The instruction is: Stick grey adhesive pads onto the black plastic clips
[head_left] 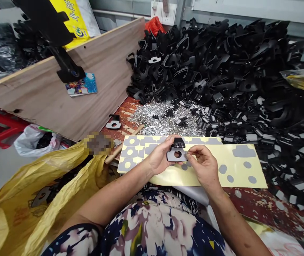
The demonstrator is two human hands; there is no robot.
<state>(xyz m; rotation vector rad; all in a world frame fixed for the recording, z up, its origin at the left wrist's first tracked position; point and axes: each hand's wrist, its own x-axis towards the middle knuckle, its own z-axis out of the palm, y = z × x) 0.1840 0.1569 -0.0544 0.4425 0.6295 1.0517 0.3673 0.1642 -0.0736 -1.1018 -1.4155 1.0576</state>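
In front of my body, my left hand (159, 156) is closed around a black plastic clip part (179, 143). Its flat face carries a grey pad (173, 155) with a round hole in the middle. The thumb and index finger of my right hand (204, 165) are pinched together at the pad's right edge. Whatever sits between those fingertips is too small to make out. Under both hands lie pale yellow backing sheets (241, 167) with grey stickers (244, 151) and grey dots; some cut-out shapes run along the left side.
Metal pins (152, 113) lie heaped behind the sheets. A big pile of black plastic parts (207, 60) fills the back and right. One finished-looking part (113, 122) lies by the wooden board (109, 78). A yellow bag (69, 209) hangs open at left, near a wooden stick (114, 153).
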